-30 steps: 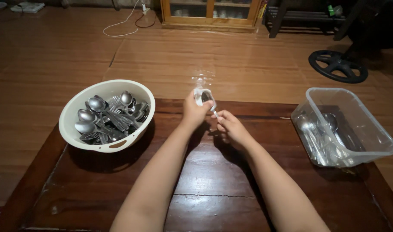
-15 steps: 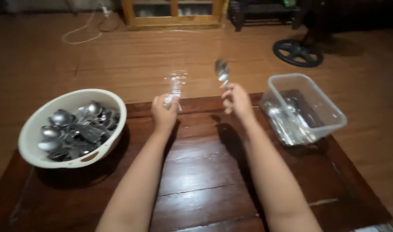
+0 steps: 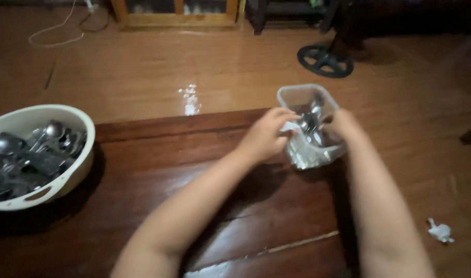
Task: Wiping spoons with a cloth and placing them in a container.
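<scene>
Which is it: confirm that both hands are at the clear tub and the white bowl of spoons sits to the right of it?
Wrong side. In the head view the bowl sits to the left of the tub, at the table's far left end. The rest holds: left hand and right hand are both at the tub.

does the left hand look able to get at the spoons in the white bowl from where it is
Probably yes. The left hand is over at the clear plastic tub, but only bare wooden table lies between it and the round white bowl of metal spoons, which is open-topped.
</scene>
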